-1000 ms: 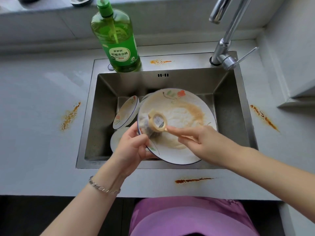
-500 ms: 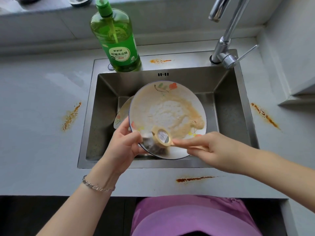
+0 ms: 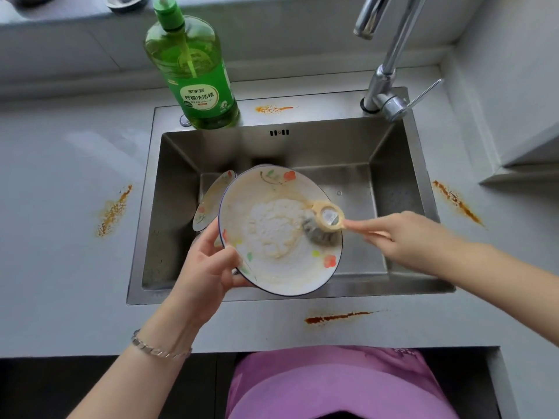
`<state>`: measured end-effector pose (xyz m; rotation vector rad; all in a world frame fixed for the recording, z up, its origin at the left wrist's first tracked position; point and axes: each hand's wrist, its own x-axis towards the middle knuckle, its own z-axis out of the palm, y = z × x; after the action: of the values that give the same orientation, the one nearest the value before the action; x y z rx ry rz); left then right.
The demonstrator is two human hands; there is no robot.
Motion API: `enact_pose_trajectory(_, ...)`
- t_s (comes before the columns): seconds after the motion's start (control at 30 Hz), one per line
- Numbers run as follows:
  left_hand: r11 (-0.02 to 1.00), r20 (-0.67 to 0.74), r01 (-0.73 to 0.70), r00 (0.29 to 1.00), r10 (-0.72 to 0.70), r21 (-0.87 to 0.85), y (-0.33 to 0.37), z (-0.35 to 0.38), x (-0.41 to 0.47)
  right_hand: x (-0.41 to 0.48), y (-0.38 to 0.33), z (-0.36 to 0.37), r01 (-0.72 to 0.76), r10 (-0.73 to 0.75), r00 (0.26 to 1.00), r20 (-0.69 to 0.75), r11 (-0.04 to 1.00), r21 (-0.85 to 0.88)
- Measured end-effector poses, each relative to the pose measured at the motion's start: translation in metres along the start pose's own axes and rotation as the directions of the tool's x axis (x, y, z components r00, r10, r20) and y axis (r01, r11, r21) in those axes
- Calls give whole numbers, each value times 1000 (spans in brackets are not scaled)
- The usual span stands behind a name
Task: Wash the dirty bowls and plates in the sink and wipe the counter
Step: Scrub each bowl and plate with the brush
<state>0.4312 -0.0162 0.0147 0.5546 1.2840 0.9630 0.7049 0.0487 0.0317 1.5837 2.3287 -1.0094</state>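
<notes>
A white flower-patterned plate (image 3: 272, 267) with a blue rim, smeared with brown residue and white foam, is tilted over the steel sink (image 3: 402, 276). My left hand (image 3: 208, 267) grips its lower left rim. My right hand (image 3: 405, 237) holds a beige-handled dish brush (image 3: 326, 220) whose grey scrubbing head presses on the plate's right side. Behind the plate, a second patterned dish (image 3: 211, 198) leans in the sink, mostly hidden.
A green dish soap bottle (image 3: 193, 71) stands on the sink's back left rim. The chrome faucet (image 3: 387, 86) rises at the back right. Orange-brown stains mark the counter at the left (image 3: 113, 211), right (image 3: 456, 201), front (image 3: 335, 317) and the sink's back ledge (image 3: 272, 109).
The brush has swept from the plate's lower left across to its right side. The plate has turned in my left hand and shifted slightly within the sink.
</notes>
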Motion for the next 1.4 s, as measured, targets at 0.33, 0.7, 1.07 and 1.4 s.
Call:
enact_pose_trajectory(0.33,999,-26,-49,998,49,-3,7,5,5,-6,-12,17,57,-58,998,5,987,150)
enact_pose_trajectory(0.7,1000,-45,-9,999,8,-28,-2,11,1,-4,-33,29,144,-149,988,35,981,128)
enact_pose_trajectory(1.07,998,-74,3,997,-8,-66,2,6,-4,29,1,2,-6,-18,989,-150,987,-159)
enact_pose_trajectory(1.4,998,-137,-28,990,20,-51,0,9,2,8,0,16,-17,13,1000,28,990,142)
